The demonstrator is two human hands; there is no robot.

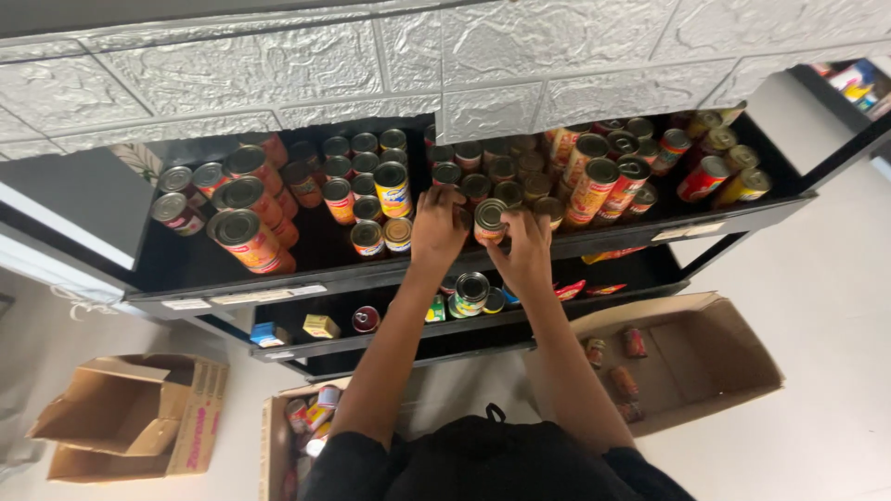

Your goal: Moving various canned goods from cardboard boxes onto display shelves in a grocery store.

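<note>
- While gripped from both sides, stood upright at the front edge of the black top shelf: small can.
- Closed around its left side: left hand.
- Wrapped on its right side: right hand.
- Crowded close behind: rows of tins.
- Lay open on the floor below: cardboard boxes.

Two bare arms in short black sleeves reach forward, close together. The left hand and right hand sit almost side by side, palms down, fingers curled inward toward each other.
</note>
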